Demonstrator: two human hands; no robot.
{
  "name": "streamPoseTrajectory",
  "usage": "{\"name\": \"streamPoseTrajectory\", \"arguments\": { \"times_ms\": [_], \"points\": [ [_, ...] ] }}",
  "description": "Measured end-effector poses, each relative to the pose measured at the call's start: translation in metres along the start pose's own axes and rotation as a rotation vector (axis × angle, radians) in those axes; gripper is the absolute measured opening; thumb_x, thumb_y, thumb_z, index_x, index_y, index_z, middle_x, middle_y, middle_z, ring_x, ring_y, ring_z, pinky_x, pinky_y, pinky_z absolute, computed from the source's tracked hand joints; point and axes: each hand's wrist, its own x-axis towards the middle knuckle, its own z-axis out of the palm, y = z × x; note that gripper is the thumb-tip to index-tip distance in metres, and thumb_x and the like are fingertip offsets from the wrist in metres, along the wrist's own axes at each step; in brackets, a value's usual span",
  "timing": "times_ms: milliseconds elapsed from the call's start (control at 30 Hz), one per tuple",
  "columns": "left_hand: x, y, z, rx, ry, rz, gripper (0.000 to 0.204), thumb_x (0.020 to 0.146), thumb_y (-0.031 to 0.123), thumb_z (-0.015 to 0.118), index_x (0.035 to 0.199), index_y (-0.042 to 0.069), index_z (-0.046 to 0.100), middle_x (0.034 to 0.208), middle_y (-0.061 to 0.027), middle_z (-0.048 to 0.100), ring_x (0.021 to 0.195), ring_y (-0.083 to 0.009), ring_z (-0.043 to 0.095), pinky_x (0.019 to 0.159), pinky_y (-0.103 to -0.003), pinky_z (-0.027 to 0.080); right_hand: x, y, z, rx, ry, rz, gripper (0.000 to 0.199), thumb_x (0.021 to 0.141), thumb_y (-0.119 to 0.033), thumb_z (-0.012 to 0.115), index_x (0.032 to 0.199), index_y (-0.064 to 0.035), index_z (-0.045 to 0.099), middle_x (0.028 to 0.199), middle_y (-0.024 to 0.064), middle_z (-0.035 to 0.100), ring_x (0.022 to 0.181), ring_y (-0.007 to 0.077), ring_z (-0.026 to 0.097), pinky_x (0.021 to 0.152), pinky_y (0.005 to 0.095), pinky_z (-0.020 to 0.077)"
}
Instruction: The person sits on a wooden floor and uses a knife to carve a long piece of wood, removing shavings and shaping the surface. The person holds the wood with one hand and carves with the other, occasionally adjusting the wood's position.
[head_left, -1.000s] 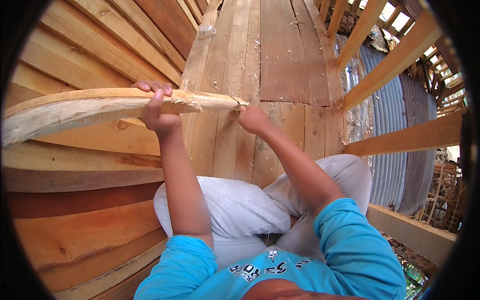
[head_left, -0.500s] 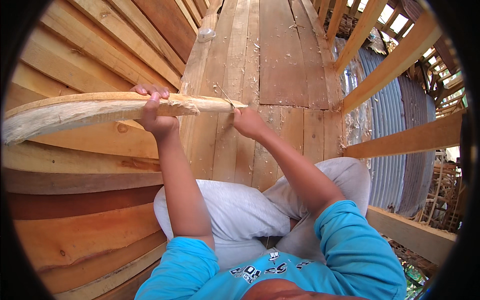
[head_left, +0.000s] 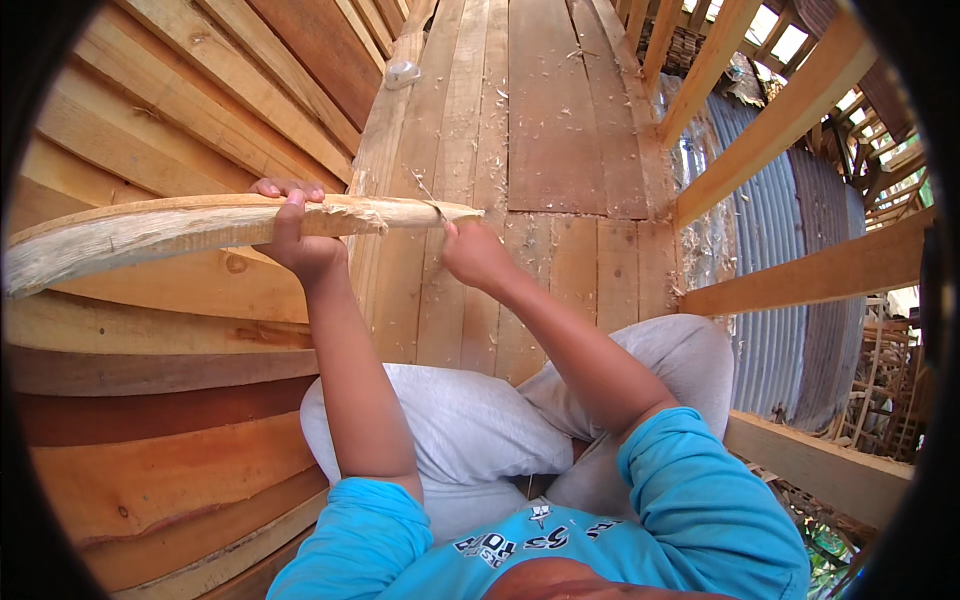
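Observation:
A long, curved piece of pale wood (head_left: 170,228) reaches from the left edge to the middle of the view, its surface rough and freshly cut. My left hand (head_left: 302,240) is wrapped round it partway along, thumb on the near side and fingers over the far edge. Close to the narrow right end, my right hand (head_left: 476,256) is closed in a fist on a knife, its handle hidden in the fingers. The thin knife blade (head_left: 427,192) lies across the wood and sticks out beyond its far side.
Wood shavings are scattered over the plank floor (head_left: 570,140). A small clear plastic item (head_left: 403,74) lies at the far left of the floor. Boards line the left wall (head_left: 160,470). A wooden railing (head_left: 800,275) stands on the right, with corrugated metal sheets (head_left: 770,340) beyond it.
My right hand and the knife have shifted left along the wood, away from its narrow end. My left hand keeps its hold on the wood.

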Motion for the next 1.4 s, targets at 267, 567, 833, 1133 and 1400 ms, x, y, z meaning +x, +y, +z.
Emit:
{"name": "streamPoseTrajectory", "arguments": {
  "times_ms": [267, 567, 833, 1133, 1400],
  "points": [
    [0.001, 0.000, 0.012, -0.059, -0.025, -0.024, 0.026, 0.072, 0.000, 0.060, 0.093, 0.009, 0.047, 0.072, -0.0063, 0.048, 0.066, -0.0184, 0.052, 0.070, -0.036, 0.049, 0.026, 0.066, -0.002, -0.088, 0.038, 0.121, 0.047, 0.103, -0.029, 0.039, 0.099, 0.0091, 0.067, 0.104, 0.0338, 0.066, 0.098, 0.0493, 0.064, 0.090, 0.0538, 0.0506],
    [-0.003, -0.001, 0.022, -0.013, 0.027, -0.006, 0.025, 0.072, -0.001, 0.058, 0.093, 0.007, 0.047, 0.072, -0.0056, 0.047, 0.066, -0.0185, 0.053, 0.066, -0.035, 0.049, 0.019, 0.074, 0.002, -0.093, 0.140, 0.204, 0.047, 0.103, -0.030, 0.040, 0.107, 0.0082, 0.067, 0.111, 0.0315, 0.066, 0.109, 0.0453, 0.063, 0.094, 0.0512, 0.0493],
    [-0.005, 0.004, 0.009, 0.055, 0.095, -0.006, 0.024, 0.072, -0.002, 0.061, 0.090, 0.007, 0.048, 0.076, -0.0062, 0.049, 0.065, -0.0191, 0.052, 0.065, -0.035, 0.051, 0.014, 0.040, 0.008, -0.080, 0.051, 0.179, 0.048, 0.101, -0.029, 0.041, 0.100, 0.0104, 0.068, 0.110, 0.0348, 0.065, 0.105, 0.0475, 0.063, 0.094, 0.0515, 0.0493],
    [0.009, 0.008, 0.004, 0.073, 0.177, 0.025, 0.021, 0.072, -0.001, 0.060, 0.088, 0.005, 0.049, 0.076, -0.0065, 0.050, 0.065, -0.0190, 0.054, 0.064, -0.034, 0.051, 0.017, 0.059, 0.009, -0.248, -0.098, 0.226, 0.046, 0.097, -0.030, 0.044, 0.103, 0.0081, 0.070, 0.116, 0.0327, 0.065, 0.112, 0.0456, 0.062, 0.096, 0.0507, 0.0491],
    [0.006, 0.004, 0.002, 0.130, 0.215, 0.062, 0.018, 0.072, -0.001, 0.060, 0.085, 0.005, 0.049, 0.074, -0.0069, 0.051, 0.061, -0.0192, 0.055, 0.060, -0.033, 0.051, 0.023, 0.035, -0.038, -0.330, 0.050, 0.223, 0.045, 0.096, -0.029, 0.046, 0.106, 0.0072, 0.070, 0.112, 0.0311, 0.067, 0.111, 0.0452, 0.063, 0.095, 0.0493, 0.0494]
  ]
}}
